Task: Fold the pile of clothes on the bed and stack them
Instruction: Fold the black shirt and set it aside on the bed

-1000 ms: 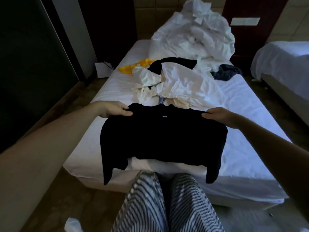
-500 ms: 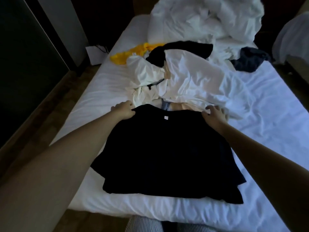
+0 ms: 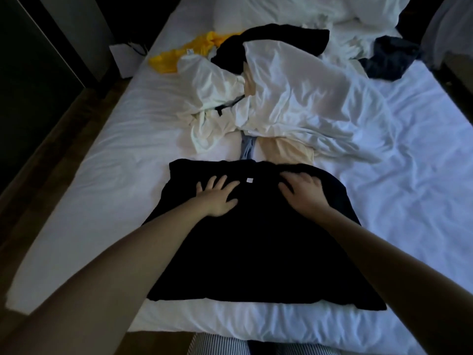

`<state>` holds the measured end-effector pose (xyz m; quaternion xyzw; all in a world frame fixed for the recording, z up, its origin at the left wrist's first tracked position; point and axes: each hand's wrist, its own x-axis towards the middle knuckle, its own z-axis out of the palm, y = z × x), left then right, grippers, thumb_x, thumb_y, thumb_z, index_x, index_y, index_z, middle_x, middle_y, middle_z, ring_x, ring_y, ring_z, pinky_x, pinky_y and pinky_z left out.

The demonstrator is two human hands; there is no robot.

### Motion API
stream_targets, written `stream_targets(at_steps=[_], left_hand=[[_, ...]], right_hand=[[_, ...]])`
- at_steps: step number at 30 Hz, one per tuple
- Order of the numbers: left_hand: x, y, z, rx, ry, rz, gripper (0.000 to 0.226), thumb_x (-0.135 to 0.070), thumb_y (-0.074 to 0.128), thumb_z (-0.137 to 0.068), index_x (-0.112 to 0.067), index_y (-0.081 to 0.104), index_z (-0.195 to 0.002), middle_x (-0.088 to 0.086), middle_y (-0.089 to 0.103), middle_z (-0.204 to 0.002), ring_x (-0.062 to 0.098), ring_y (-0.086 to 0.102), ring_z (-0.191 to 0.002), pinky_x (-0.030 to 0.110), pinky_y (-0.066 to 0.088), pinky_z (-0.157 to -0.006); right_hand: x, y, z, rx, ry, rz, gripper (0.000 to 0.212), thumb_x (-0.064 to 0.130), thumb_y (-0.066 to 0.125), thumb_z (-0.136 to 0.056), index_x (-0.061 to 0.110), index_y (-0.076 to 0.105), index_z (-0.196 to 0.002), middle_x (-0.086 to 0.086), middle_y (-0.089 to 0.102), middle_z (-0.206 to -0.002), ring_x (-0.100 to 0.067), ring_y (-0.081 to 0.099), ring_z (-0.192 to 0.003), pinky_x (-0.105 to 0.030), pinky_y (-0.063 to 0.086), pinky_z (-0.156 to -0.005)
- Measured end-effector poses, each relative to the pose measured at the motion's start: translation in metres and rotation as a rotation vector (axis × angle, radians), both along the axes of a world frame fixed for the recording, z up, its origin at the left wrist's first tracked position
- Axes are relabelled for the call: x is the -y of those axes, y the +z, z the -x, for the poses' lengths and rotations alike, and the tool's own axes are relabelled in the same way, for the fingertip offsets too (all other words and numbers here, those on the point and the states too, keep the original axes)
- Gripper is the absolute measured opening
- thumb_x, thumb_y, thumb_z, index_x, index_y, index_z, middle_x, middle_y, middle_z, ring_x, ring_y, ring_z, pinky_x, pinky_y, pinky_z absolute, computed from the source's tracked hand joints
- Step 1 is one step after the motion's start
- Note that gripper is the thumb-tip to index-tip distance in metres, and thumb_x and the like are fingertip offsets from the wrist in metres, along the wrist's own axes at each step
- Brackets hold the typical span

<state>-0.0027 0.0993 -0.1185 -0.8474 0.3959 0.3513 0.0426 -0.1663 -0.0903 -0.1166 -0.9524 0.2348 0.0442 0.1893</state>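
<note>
Two hands lie flat, fingers spread and gripping nothing: the left hand (image 3: pixel 217 196) and right hand (image 3: pixel 303 192) press the black shirt (image 3: pixel 256 247) just below its collar, either side of a small white tag (image 3: pixel 249 179). Beyond the fingertips waits the unfolded pile (image 3: pixel 268 98) on the bed (image 3: pixel 128 155). Smoothing should probably sweep outward toward the sleeves, flattening wrinkles before any fold.
</note>
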Motion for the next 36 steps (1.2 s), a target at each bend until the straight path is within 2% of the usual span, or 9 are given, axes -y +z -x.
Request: stream_targets(at_steps=[3,6,12,16,21,26,29,33,36], left_hand=[[0.021,0.01,-0.004,0.115,0.056,0.231,0.043,-0.039,0.045,-0.096,-0.021,0.043,-0.135,0.006,0.039,-0.14,0.029,0.032,-0.132,0.041,0.025,-0.106],[0.043,0.016,-0.006,0.067,0.074,0.472,0.028,-0.022,0.048,-0.096,-0.01,0.057,-0.119,0.007,0.055,-0.122,0.024,0.049,-0.117,0.032,0.038,-0.095],[0.095,0.017,0.028,-0.02,0.024,0.626,0.029,-0.017,0.037,-0.101,-0.005,0.056,-0.119,0.01,0.057,-0.122,0.023,0.051,-0.113,0.027,0.037,-0.088],[0.117,0.019,0.033,-0.071,0.188,0.462,0.035,-0.034,0.029,-0.102,-0.005,0.049,-0.101,0.022,0.056,-0.113,0.033,0.054,-0.106,0.034,0.039,-0.081],[0.121,0.029,0.025,-0.102,0.029,0.162,0.072,-0.063,0.053,-0.083,-0.014,0.044,-0.136,0.007,0.05,-0.136,0.025,0.052,-0.117,0.032,0.041,-0.088],[0.108,0.049,0.021,-0.284,-0.243,0.028,0.032,-0.052,0.056,-0.088,-0.023,0.067,-0.098,-0.008,0.065,-0.091,0.011,0.06,-0.083,0.021,0.041,-0.069],[0.098,0.044,0.015,-0.36,-0.283,0.166,0.022,-0.03,0.059,-0.093,-0.014,0.069,-0.102,-0.005,0.067,-0.092,0.005,0.059,-0.077,0.016,0.042,-0.068],[0.104,0.048,0.01,-0.256,-0.212,0.377,0.027,-0.025,0.047,-0.099,-0.013,0.066,-0.113,-0.007,0.063,-0.105,0.01,0.059,-0.098,0.024,0.043,-0.085],[0.108,0.058,0.005,-0.292,-0.241,0.307,0.045,-0.041,0.055,-0.093,-0.023,0.05,-0.134,-0.01,0.053,-0.127,0.007,0.052,-0.111,0.026,0.041,-0.095]], right_hand=[[0.023,0.009,-0.006,0.146,-0.292,0.075,0.042,0.032,0.035,-0.099,0.017,0.041,-0.137,-0.007,0.038,-0.147,-0.028,0.032,-0.135,-0.041,0.021,-0.107],[0.049,0.003,-0.008,0.052,-0.48,-0.275,0.039,0.029,0.033,-0.1,0.003,0.056,-0.118,-0.019,0.054,-0.128,-0.034,0.05,-0.118,-0.034,0.035,-0.091],[0.036,0.012,0.019,0.305,-0.066,-0.233,0.029,0.03,0.053,-0.09,0.007,0.071,-0.089,-0.005,0.06,-0.09,-0.017,0.056,-0.087,-0.026,0.04,-0.077],[0.029,0.007,0.024,0.022,0.073,-0.374,0.036,0.036,0.047,-0.096,0.016,0.067,-0.073,0.003,0.062,-0.076,-0.011,0.057,-0.075,-0.025,0.041,-0.073],[0.038,0.006,0.015,0.098,-0.116,-0.325,0.017,0.025,0.053,-0.093,0.018,0.061,-0.105,0.003,0.056,-0.093,-0.016,0.055,-0.09,-0.021,0.031,-0.071],[0.043,-0.001,0.018,-0.105,0.112,-0.283,0.037,0.037,0.062,-0.086,0.021,0.06,-0.119,-0.006,0.054,-0.12,-0.021,0.051,-0.115,-0.032,0.04,-0.097],[0.042,0.007,0.018,-0.172,0.197,-0.358,0.02,0.024,0.056,-0.092,0.008,0.065,-0.1,-0.008,0.063,-0.102,-0.021,0.058,-0.099,-0.03,0.041,-0.086],[0.052,0.021,0.017,0.003,0.025,-0.331,0.029,0.019,0.047,-0.097,0.004,0.065,-0.081,-0.009,0.06,-0.086,-0.016,0.053,-0.085,-0.022,0.029,-0.067],[0.068,0.03,0.016,0.232,-0.199,-0.243,0.032,0.016,0.048,-0.096,-0.003,0.063,-0.075,-0.008,0.057,-0.071,-0.021,0.053,-0.077,-0.026,0.026,-0.061]])
